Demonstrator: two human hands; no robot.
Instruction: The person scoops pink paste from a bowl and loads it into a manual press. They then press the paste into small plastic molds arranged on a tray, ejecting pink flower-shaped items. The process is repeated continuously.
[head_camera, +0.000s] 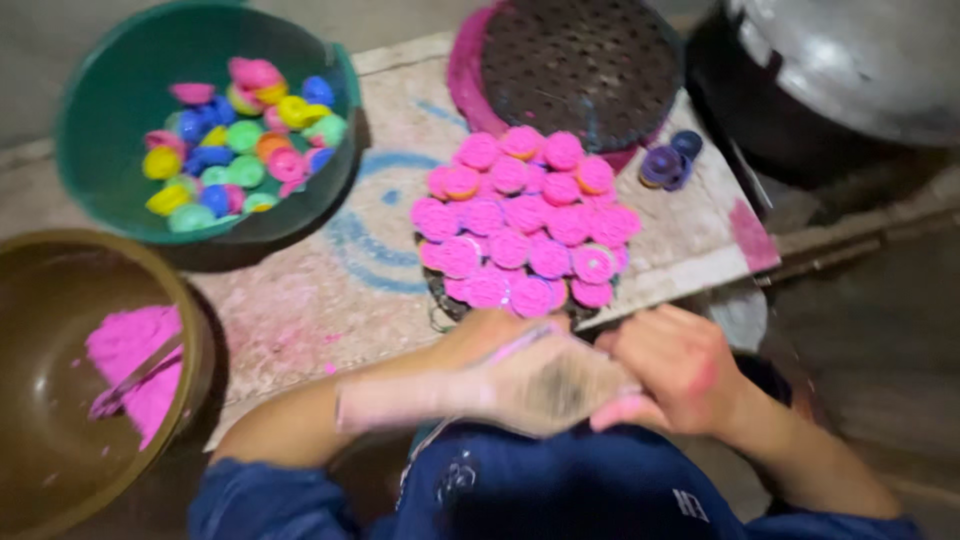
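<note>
In the head view, low in the centre of the frame, we bring our hands together over our blue-clad lap. Our left hand (520, 370) is blurred, curled around something small we cannot make out; our right hand (672, 370) pinches at it, fingers narrow. Just above sits the perforated round tray (440, 298) heaped with pink moulded cakes (525, 225). We should press evenly and keep steady. The brown bowl of pink powder (135, 365) is lower left, the green basin of coloured plastic moulds (235, 140) upper left.

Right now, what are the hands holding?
Too blurred to tell. The left hand and right hand meet close together, and any thing between them is hidden.
</note>
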